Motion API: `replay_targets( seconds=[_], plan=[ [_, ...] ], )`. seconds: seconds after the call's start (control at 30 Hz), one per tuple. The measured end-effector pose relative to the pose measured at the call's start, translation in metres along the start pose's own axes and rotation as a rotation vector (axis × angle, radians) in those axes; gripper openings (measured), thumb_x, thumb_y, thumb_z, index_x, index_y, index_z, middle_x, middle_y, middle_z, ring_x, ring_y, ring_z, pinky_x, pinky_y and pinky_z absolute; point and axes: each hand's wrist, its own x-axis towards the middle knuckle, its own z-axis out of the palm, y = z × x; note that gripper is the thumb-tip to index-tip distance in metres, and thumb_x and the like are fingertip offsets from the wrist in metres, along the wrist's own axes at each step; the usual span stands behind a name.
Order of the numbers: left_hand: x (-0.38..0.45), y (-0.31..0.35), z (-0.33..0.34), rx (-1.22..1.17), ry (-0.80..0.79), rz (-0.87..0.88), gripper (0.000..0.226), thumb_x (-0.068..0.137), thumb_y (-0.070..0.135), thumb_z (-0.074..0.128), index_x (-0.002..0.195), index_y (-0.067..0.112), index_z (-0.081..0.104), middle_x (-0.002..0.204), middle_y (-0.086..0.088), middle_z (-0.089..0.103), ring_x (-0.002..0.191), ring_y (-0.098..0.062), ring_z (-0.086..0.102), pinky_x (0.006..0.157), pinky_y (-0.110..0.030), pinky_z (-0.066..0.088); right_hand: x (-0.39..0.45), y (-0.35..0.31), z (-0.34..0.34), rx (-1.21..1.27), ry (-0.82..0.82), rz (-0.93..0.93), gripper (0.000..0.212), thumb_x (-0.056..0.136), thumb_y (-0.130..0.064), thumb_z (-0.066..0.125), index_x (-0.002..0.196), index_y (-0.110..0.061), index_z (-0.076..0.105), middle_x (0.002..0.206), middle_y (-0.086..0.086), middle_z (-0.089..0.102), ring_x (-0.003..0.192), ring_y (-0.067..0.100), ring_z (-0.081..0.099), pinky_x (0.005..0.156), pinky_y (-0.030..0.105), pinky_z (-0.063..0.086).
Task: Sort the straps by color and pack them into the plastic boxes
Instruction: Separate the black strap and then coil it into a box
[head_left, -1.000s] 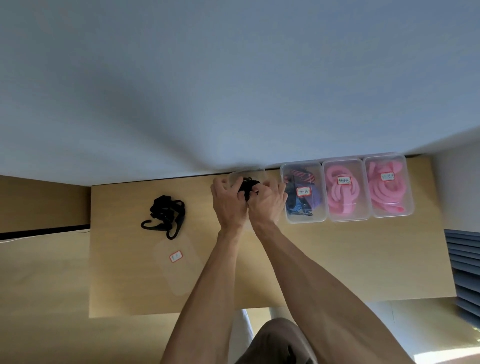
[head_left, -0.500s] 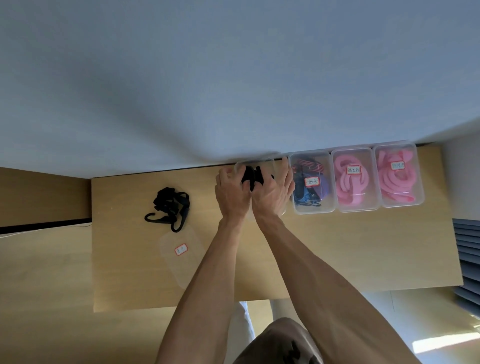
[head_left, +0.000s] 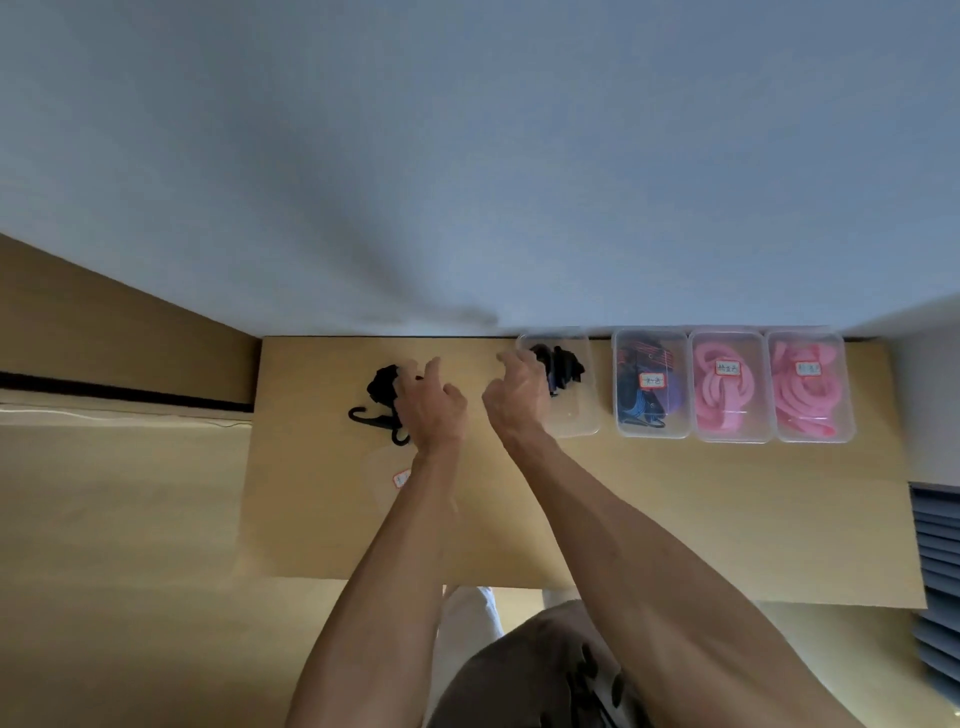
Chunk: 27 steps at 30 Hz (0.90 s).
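Note:
A loose black strap bundle (head_left: 378, 396) with hooks lies on the wooden table (head_left: 675, 509) at the back left. My left hand (head_left: 434, 408) reaches it, with loosely bent fingers touching its right edge. Another black strap (head_left: 567, 366) sits in the open clear box (head_left: 583, 427) at the back middle. My right hand (head_left: 519, 397) hovers just left of that box, its fingers loosely curled and holding nothing.
Three closed, labelled clear boxes stand in a row right of the open one: one with blue and purple straps (head_left: 652, 410), two with pink straps (head_left: 727, 402) (head_left: 810, 400). A clear lid (head_left: 382, 465) with a red-edged label lies partly under my left forearm. The wall runs right behind the boxes.
Both hands have left the black strap in the open box. My left hand moved left to the loose black bundle, and my right hand drew back to the box's left side.

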Motion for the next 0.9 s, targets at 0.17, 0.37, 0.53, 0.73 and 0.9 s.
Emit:
replay_targets(
  seconds=[0.17,0.37,0.53,0.73,0.9],
  plan=[
    [0.014,-0.055,-0.024,-0.033,0.024,-0.353,0.053,0.095,0.021,0.058,0.146,0.019,0.042,0.158,-0.02,0.025,0.139,-0.037,0.034,0.103,-0.048,0.042,-0.018,-0.04,0.044,-0.037,-0.264,0.085,0.047,0.091,-0.001,0.051,0.136,-0.015,0.058,0.132,0.011,0.059,0.111,0.029,0.062,0.087,0.037,0.054],
    [0.045,-0.103,-0.009,-0.382,0.014,-0.556,0.033,0.095,0.033,0.056,0.118,0.011,0.065,0.115,-0.011,0.067,0.099,-0.032,0.065,0.077,-0.037,0.051,-0.023,-0.054,0.107,0.148,-0.35,0.378,0.041,0.091,-0.011,0.056,0.132,-0.011,0.052,0.118,0.014,0.064,0.105,0.032,0.064,0.074,0.033,0.051],
    [0.054,-0.102,-0.011,-0.593,0.017,-0.474,0.014,0.087,0.012,0.066,0.099,0.005,0.069,0.098,-0.009,0.072,0.086,-0.026,0.067,0.062,-0.025,0.049,-0.026,-0.057,0.126,0.433,-0.191,0.521,0.054,0.083,0.002,0.055,0.135,-0.012,0.047,0.097,0.006,0.056,0.09,0.031,0.066,0.075,0.044,0.06],
    [0.049,-0.066,-0.053,-0.712,0.119,-0.352,0.02,0.09,0.007,0.058,0.104,0.007,0.072,0.088,-0.003,0.069,0.082,-0.023,0.066,0.071,-0.029,0.051,-0.028,-0.06,0.088,0.551,0.032,0.6,0.026,0.089,-0.01,0.056,0.111,-0.006,0.069,0.087,0.007,0.066,0.063,0.018,0.059,0.05,0.023,0.043],
    [0.017,-0.016,-0.105,-0.8,0.234,-0.177,0.022,0.091,0.005,0.054,0.102,0.01,0.072,0.089,0.002,0.069,0.082,-0.015,0.063,0.071,-0.023,0.047,-0.055,-0.065,0.018,0.68,0.205,0.533,0.032,0.089,0.0,0.048,0.106,-0.009,0.073,0.082,0.006,0.064,0.065,0.019,0.054,0.055,0.025,0.044]
  ],
)
